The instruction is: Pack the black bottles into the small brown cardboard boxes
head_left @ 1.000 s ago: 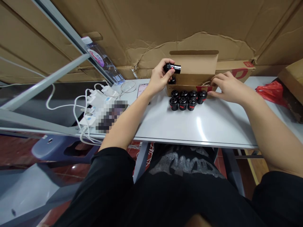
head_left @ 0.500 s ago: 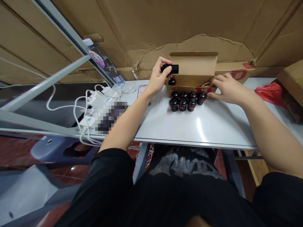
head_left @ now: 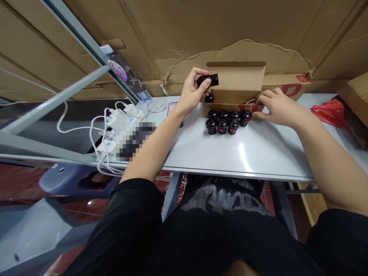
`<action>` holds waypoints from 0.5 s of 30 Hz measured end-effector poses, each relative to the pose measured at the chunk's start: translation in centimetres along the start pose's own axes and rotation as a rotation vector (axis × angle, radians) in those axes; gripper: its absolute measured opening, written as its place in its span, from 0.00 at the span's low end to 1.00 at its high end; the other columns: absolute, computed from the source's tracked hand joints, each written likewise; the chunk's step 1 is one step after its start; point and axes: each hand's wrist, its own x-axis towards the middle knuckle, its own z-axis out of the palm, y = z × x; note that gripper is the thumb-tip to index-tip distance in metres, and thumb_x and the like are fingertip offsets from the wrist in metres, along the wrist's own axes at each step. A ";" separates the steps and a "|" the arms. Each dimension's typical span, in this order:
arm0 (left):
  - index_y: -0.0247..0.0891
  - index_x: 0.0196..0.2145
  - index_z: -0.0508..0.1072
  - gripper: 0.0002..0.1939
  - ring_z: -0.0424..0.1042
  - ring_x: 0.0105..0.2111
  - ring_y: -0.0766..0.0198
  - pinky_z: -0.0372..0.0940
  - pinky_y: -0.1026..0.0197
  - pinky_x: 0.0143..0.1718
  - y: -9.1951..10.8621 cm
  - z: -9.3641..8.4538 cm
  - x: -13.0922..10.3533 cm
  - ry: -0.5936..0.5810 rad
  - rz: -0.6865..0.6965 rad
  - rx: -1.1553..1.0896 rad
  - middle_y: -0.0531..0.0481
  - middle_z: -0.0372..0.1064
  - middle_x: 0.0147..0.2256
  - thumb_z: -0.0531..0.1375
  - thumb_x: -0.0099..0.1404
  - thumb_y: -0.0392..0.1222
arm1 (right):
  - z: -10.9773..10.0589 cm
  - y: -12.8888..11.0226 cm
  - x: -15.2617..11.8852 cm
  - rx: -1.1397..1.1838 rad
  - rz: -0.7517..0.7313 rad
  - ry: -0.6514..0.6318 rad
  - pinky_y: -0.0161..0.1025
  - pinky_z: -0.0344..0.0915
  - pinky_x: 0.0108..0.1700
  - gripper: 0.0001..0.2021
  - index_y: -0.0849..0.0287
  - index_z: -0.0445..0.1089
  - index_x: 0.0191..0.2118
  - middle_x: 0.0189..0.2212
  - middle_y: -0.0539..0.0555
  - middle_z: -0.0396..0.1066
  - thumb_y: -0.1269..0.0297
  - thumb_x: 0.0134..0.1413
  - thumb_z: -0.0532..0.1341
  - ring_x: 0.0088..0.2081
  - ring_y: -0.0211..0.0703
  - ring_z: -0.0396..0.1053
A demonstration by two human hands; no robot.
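My left hand (head_left: 194,91) holds a black cylinder-shaped part (head_left: 213,79) sideways between thumb and fingers, above the left end of an open cardboard box (head_left: 222,111). Inside the box, below that hand, the top of another black part (head_left: 209,98) shows. At the box's right end, my right hand (head_left: 276,107) has its fingers bent over the edge and its thumb against the front wall. Several black capped parts with red bands (head_left: 222,125) stand upright in two rows on the white table (head_left: 207,153), right in front of the box.
Behind my left forearm lies a phone (head_left: 171,108), partly covered. To the left are white chargers and cables (head_left: 115,119), a blurred-out dark object (head_left: 136,140) and a water bottle (head_left: 128,76). A red plastic bag (head_left: 329,113) and more cardboard boxes (head_left: 296,86) are at the right.
The black part in my left hand has tilted slightly, its free end now a little higher and farther right. My right hand stays at the box's right end.
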 end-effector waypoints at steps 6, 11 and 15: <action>0.52 0.70 0.77 0.53 0.88 0.44 0.54 0.89 0.45 0.53 1.9 0.9 -0.7 -0.019 0.004 0.140 0.40 0.82 0.53 0.56 0.74 0.99 | -0.5 -0.7 -0.1 -0.016 0.012 -0.026 0.86 0.75 0.73 0.30 0.49 0.84 0.61 0.64 0.73 0.84 0.29 0.84 0.58 0.70 0.90 0.73; 0.52 0.74 0.76 0.53 0.90 0.47 0.49 0.88 0.41 0.57 2.2 1.0 -1.0 -0.019 0.023 0.183 0.45 0.78 0.44 0.52 0.78 0.97 | -0.8 -1.0 0.0 -0.025 0.010 -0.049 0.86 0.73 0.74 0.32 0.51 0.83 0.61 0.65 0.75 0.83 0.29 0.83 0.57 0.70 0.91 0.71; 0.51 0.71 0.79 0.53 0.90 0.45 0.51 0.89 0.42 0.55 1.9 0.9 -1.0 0.002 0.013 0.189 0.42 0.80 0.50 0.56 0.76 0.98 | -0.8 -1.0 0.0 -0.002 0.026 -0.057 0.85 0.71 0.75 0.34 0.51 0.84 0.64 0.67 0.76 0.83 0.27 0.83 0.57 0.71 0.92 0.71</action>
